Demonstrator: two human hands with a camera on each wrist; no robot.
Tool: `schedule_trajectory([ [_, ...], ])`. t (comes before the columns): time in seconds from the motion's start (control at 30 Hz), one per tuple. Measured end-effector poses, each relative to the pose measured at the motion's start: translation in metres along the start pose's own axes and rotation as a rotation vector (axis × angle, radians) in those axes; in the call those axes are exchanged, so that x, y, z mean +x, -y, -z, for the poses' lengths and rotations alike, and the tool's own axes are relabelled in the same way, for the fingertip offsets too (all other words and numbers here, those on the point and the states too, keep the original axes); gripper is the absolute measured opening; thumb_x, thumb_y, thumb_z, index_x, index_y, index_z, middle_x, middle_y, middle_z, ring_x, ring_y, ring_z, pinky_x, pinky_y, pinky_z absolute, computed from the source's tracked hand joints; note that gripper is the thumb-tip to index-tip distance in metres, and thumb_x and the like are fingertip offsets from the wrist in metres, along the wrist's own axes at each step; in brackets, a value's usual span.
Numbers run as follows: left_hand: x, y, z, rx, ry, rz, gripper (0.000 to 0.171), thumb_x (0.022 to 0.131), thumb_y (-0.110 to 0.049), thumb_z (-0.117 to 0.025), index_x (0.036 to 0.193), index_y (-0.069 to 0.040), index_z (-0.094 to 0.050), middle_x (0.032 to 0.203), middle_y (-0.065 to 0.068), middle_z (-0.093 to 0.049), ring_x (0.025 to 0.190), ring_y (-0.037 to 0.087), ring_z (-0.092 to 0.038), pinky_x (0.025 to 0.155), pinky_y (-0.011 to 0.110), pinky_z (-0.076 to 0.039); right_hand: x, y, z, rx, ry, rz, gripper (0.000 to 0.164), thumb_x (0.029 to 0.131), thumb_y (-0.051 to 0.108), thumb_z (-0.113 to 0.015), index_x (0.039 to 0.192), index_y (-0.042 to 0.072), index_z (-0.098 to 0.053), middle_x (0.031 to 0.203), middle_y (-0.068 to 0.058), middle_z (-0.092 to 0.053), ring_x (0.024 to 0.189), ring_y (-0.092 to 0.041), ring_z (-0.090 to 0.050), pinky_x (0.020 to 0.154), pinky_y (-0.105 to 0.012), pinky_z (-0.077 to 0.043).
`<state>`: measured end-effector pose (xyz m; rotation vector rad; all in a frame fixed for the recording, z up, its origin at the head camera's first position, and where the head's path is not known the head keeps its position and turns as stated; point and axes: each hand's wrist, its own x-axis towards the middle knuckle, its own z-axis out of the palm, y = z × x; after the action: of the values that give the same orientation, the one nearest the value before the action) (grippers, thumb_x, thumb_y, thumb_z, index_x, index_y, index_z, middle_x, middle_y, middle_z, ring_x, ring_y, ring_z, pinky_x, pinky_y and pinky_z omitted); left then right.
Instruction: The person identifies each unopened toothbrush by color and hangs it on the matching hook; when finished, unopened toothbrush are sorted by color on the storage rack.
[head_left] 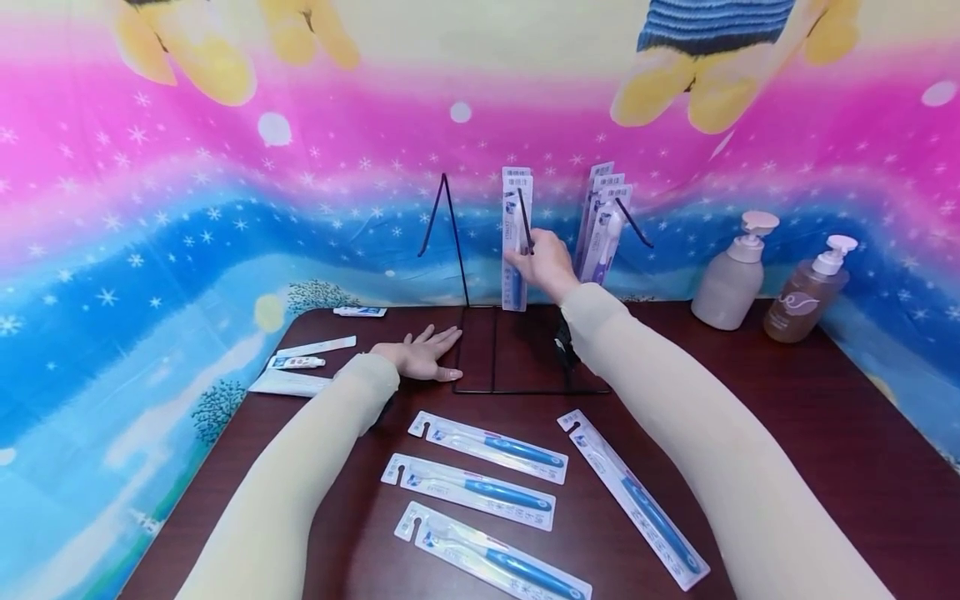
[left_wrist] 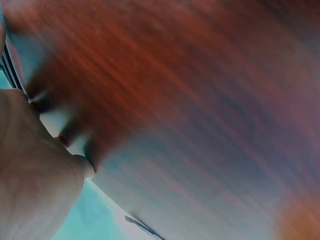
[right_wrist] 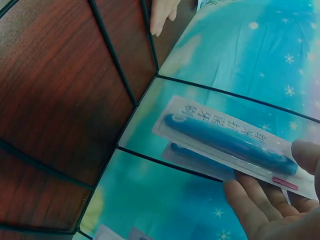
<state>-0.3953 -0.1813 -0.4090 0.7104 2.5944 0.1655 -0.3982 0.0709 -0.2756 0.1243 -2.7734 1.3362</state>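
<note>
Left hand (left_wrist: 40, 170) beside a glossy tabletop (left_wrist: 165, 75)

The hand occupies the lower left, its fingers mostly hidden. Reddish-brown grain runs diagonally across the tabletop, with a pale sheen low down. Thin dark rods (left_wrist: 11, 67) show at the left edge.

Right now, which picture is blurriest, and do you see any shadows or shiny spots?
Left wrist view: blurriest, the table smeary with a greyish sheen lower down; right wrist view: clearer, print readable on the front pack, its plastic shiny; head view: sharper, dark shadow on the table below the right hand.
</note>
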Motion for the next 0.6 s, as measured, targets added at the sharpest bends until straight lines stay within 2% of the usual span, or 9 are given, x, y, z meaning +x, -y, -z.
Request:
schedule_trajectory([
  [0.2,-0.001,0.0,-0.001,0.008,0.002,-0.004,0.091,0.082,-0.07,-0.039,0.149,-0.024,0.002,0.153,-0.005,0.007,0.138,0.031,0.009,0.104,0.059,0.0,0.001,-0.003,0.001,-0.008,-0.014,-0.011,0.044,0.089,0.033,-0.061,0.125,0.009,-0.052,0.118,-0.009,-0.059,0.102,-0.022,-0.058,0.08,-0.039,-0.049],
  [0.4,0.0,-0.001,0.0,0.003,0.001,-0.004,0.091,0.083,-0.07,-0.04,0.149,-0.025,0.002,0.153,-0.006,0.007,0.138,0.03,0.009,0.105,0.058,0.0,0.002,-0.008,0.001,-0.094,-0.036,0.017,0.044,0.087,0.035,-0.063,0.12,0.008,-0.054,0.112,-0.01,-0.061,0.097,-0.022,-0.059,0.077,-0.039,-0.049],
  [0.6,-0.001,0.001,0.001,0.017,0.014,0.003,0.092,0.083,-0.07,-0.04,0.149,-0.023,0.003,0.154,-0.004,0.007,0.138,0.031,0.009,0.105,0.058,-0.001,-0.007,-0.017,0.003,-0.199,0.024,-0.007,0.052,0.086,0.041,-0.062,0.124,0.008,-0.049,0.117,-0.01,-0.055,0.1,-0.024,-0.053,0.084,-0.043,-0.045],
])
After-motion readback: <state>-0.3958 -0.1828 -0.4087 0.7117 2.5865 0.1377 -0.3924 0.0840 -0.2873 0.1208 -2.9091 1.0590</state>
